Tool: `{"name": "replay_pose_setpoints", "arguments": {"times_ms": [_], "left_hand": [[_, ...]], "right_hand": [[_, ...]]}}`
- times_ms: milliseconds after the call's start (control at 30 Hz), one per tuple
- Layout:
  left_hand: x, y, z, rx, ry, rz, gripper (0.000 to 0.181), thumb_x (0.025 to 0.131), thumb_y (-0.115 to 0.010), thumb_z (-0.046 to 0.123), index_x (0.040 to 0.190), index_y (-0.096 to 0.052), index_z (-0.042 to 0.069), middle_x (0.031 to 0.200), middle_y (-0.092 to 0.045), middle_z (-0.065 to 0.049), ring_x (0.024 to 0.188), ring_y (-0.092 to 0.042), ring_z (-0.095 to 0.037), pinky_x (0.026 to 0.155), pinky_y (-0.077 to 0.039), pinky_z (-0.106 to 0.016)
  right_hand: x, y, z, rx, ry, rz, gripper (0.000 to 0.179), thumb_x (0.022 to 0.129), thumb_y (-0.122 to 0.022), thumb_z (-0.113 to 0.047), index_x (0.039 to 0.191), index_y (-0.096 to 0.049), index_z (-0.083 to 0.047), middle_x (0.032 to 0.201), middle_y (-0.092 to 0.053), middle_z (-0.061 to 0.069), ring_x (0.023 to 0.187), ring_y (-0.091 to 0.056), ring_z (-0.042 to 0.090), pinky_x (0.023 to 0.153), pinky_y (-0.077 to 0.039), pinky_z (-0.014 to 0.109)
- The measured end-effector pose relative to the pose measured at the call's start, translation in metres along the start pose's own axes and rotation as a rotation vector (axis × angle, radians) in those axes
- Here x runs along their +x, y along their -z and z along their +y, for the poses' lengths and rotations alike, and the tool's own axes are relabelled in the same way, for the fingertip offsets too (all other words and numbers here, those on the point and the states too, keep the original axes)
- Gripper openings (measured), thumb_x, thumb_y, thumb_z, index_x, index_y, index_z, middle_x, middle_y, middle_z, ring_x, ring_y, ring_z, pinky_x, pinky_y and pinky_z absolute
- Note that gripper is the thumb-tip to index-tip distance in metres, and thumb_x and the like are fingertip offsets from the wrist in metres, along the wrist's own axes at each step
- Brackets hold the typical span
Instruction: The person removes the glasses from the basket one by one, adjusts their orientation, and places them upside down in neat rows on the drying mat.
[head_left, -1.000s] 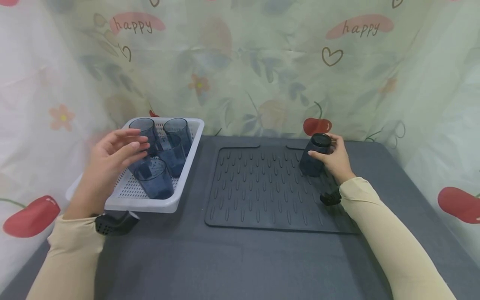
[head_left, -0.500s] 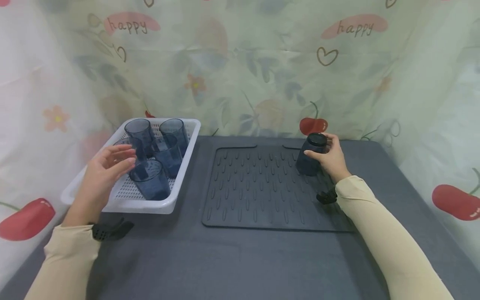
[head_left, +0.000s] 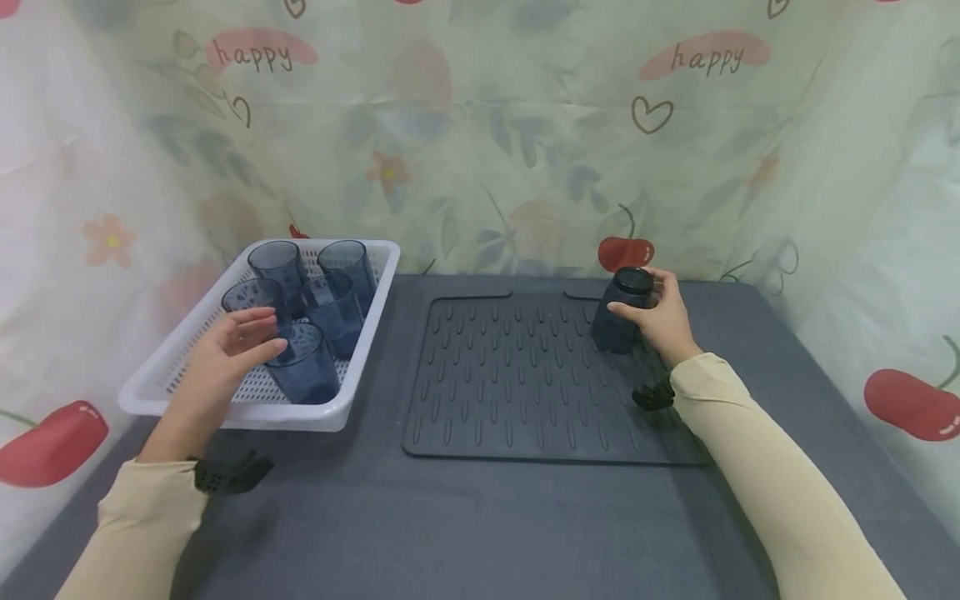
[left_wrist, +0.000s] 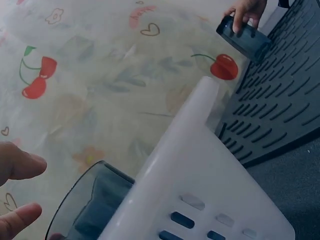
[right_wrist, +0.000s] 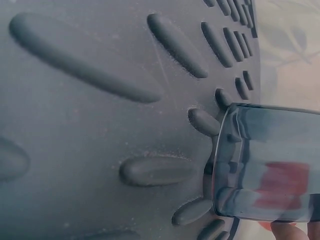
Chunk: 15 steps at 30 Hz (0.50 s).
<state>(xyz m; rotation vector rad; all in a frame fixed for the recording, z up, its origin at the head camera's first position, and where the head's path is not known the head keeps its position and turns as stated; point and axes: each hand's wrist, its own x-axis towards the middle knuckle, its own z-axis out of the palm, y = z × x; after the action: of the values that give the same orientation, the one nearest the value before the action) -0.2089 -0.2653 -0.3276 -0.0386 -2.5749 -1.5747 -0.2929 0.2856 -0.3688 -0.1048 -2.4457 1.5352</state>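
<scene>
In the head view my right hand [head_left: 663,321] grips an upside-down blue drinking glass [head_left: 622,312] by its sides, near the base. Its rim meets the ridged black drying mat [head_left: 495,392] near the back right, and the right wrist view shows the glass [right_wrist: 270,160] close against the ridges. My left hand [head_left: 228,354] is over the white basket [head_left: 360,367], thumb and fingers apart. Thumb and fingertips are close by the rim of the front glass [head_left: 306,375]. In the left wrist view its fingers [left_wrist: 20,162] stand apart from the glass [left_wrist: 95,200].
Several more blue glasses stand upright in the basket, such as a back right glass [head_left: 348,271] and a back left glass [head_left: 279,265]. The grey table [head_left: 480,533] extends in front of basket and mat. A patterned curtain [head_left: 480,167] hangs behind and at both sides.
My left hand has come down toward the front glass in the basket. My right hand keeps its grip on the upturned glass, nearly unmoved. The head view has shifted slightly.
</scene>
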Motion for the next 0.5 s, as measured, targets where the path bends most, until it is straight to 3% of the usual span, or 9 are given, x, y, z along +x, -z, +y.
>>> {"name": "replay_pose_setpoints", "arguments": {"times_ms": [133, 333, 500], "left_hand": [[0.0001, 0.0001, 0.0011, -0.018, 0.012, -0.051, 0.071, 0.093, -0.066, 0.032, 0.149, -0.030, 0.009, 0.153, -0.031, -0.022, 0.140, -0.029, -0.040, 0.108, -0.028, -0.063], [-0.0016, 0.0006, 0.0038, -0.023, 0.002, -0.119, 0.080, 0.090, -0.069, 0.029, 0.151, -0.024, 0.007, 0.155, -0.025, -0.024, 0.147, -0.010, -0.042, 0.111, -0.012, -0.069], [-0.0011, -0.0011, 0.0054, 0.021, 0.004, -0.164, 0.086, 0.088, -0.072, 0.029, 0.152, -0.020, 0.005, 0.157, -0.022, -0.023, 0.147, -0.006, -0.042, 0.111, -0.010, -0.069]], "right_hand": [[0.0004, 0.0007, 0.0013, 0.002, -0.005, 0.003, 0.089, 0.082, -0.078, -0.029, 0.148, -0.021, -0.012, 0.149, -0.031, 0.017, 0.136, -0.038, 0.035, 0.106, -0.039, 0.053], [-0.0005, -0.0001, 0.0007, 0.002, 0.002, -0.001, 0.090, 0.082, -0.077, -0.030, 0.149, -0.020, -0.012, 0.150, -0.030, 0.018, 0.136, -0.038, 0.036, 0.106, -0.039, 0.054], [-0.0001, -0.0006, -0.0004, 0.004, -0.006, -0.001, 0.090, 0.082, -0.078, -0.029, 0.150, -0.020, -0.012, 0.150, -0.031, 0.018, 0.136, -0.038, 0.036, 0.106, -0.039, 0.053]]}}
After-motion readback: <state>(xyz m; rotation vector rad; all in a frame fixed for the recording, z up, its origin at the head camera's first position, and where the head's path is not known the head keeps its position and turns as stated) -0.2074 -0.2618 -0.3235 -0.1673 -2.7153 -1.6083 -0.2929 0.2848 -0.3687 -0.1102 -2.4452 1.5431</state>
